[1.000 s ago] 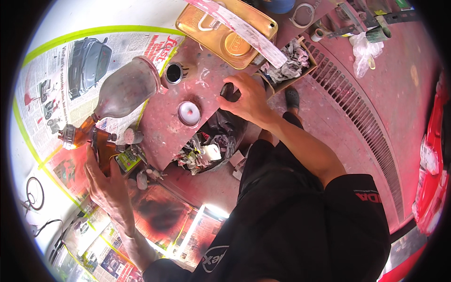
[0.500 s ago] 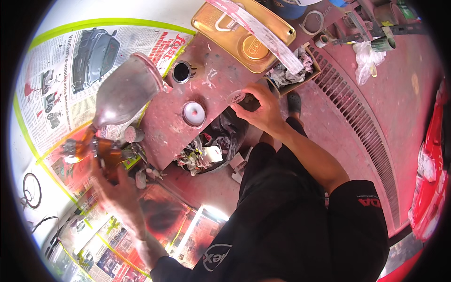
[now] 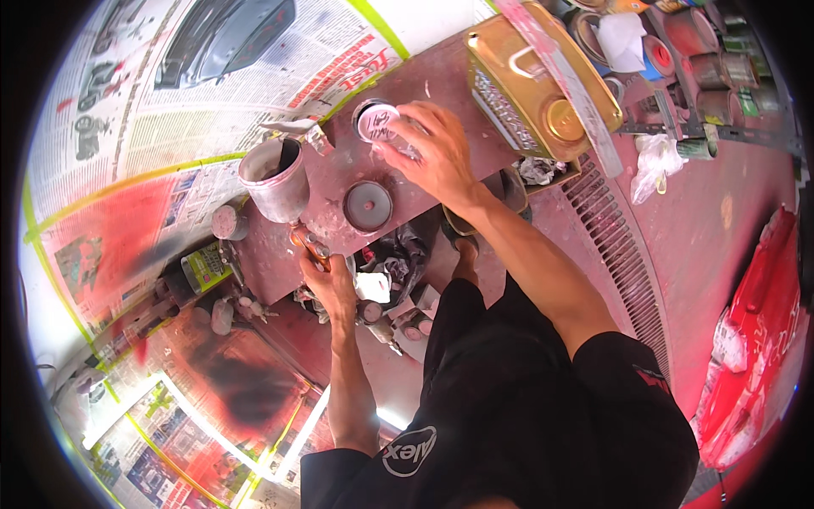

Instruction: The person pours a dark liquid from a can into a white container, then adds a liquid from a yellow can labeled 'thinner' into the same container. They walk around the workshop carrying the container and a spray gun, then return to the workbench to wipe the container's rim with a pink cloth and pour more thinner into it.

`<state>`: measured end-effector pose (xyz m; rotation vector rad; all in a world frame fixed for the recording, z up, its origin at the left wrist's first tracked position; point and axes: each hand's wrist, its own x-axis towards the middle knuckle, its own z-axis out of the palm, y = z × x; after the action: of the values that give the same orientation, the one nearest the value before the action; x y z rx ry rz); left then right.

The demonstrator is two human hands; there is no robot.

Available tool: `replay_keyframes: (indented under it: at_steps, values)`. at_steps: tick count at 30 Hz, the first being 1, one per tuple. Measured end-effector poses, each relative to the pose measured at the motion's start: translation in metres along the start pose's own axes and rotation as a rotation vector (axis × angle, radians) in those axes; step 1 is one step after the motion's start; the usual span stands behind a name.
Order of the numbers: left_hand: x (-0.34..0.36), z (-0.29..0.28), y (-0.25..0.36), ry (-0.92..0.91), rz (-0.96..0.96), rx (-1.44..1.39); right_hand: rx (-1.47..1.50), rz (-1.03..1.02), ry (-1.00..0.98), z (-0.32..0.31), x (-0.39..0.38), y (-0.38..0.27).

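My left hand (image 3: 329, 284) grips a spray gun (image 3: 310, 246) by its copper-coloured body. Its grey cup (image 3: 275, 182) stands upright with the mouth uncovered and a dark inside. My right hand (image 3: 432, 148) has its thumb and fingers at the edge of a small round lid (image 3: 377, 123), whitish pink with handwriting. The lid lies over the mouth of a small tin, whose dark rim shows at the upper left. Nearer me, a round grey disc (image 3: 368, 207) with a pink centre sits on the pink-stained bench (image 3: 326, 197).
A gold metal can (image 3: 543, 81) stands at the bench's far right, under a paint-streaked strip (image 3: 570, 72). Newspaper (image 3: 339, 72) covers the surface at left. Below the bench edge lies a black rubbish bag (image 3: 411, 254). Several tins crowd a rack (image 3: 721, 72) at upper right.
The spray gun has swung to the right, and its cup now stands upright, mouth up. My right hand has carried the round lid leftward and away from me to the small tin.
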<state>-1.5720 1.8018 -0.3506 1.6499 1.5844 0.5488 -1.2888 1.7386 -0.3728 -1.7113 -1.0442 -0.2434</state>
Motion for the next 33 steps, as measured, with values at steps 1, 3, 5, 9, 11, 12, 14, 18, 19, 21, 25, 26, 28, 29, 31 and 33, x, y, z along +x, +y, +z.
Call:
replay_keyframes:
  at_steps: [1,3,5,9,11,12,14,18,19,21,25,26,28,29,31,33]
  values:
    - [-0.003,-0.004,-0.003,0.013,-0.011,-0.036,-0.035,-0.030,-0.023,0.010,0.004,0.004]
    - [-0.007,-0.016,-0.013,0.032,0.000,-0.049,-0.098,-0.082,-0.081,0.027,0.008,0.009]
    - [-0.014,-0.029,-0.020,0.014,-0.036,-0.105,-0.158,-0.100,-0.117,0.033,0.006,0.012]
    - [-0.025,-0.048,-0.040,-0.024,-0.061,-0.169,-0.209,-0.067,-0.156,0.038,0.005,0.003]
    - [-0.027,-0.055,-0.049,-0.055,-0.030,-0.158,-0.226,-0.049,-0.151,0.039,0.004,-0.002]
    - [-0.029,-0.056,-0.050,-0.053,-0.026,-0.170,-0.243,-0.050,-0.146,0.040,0.004,-0.004]
    - [-0.031,-0.058,-0.050,-0.053,-0.017,-0.192,-0.281,-0.036,-0.137,0.044,0.004,-0.009]
    - [-0.037,-0.059,-0.038,-0.098,-0.016,-0.344,-0.352,0.045,-0.190,0.047,0.014,-0.028]
    - [-0.037,-0.062,-0.045,-0.124,-0.015,-0.338,-0.389,0.048,-0.218,0.046,0.017,-0.032]
    - [-0.037,-0.066,-0.045,-0.144,-0.005,-0.313,-0.399,0.024,-0.300,0.047,0.016,-0.032]
    - [-0.038,-0.072,-0.037,-0.157,-0.018,-0.318,-0.591,-0.002,-0.490,0.048,0.008,-0.040]
    - [-0.038,-0.074,-0.039,-0.158,-0.028,-0.320,-0.635,-0.022,-0.510,0.047,0.009,-0.041]
    - [-0.041,-0.079,-0.045,-0.191,-0.016,-0.334,-0.722,-0.066,-0.552,0.045,0.015,-0.045]
    - [-0.043,-0.081,-0.046,-0.194,-0.011,-0.351,-0.743,-0.100,-0.662,0.044,0.019,-0.047]
    - [-0.048,-0.081,-0.046,-0.244,0.007,-0.388,-0.792,-0.163,-0.888,0.039,0.034,-0.055]
    - [-0.050,-0.079,-0.042,-0.261,0.031,-0.449,-0.741,-0.163,-0.849,0.041,0.033,-0.056]
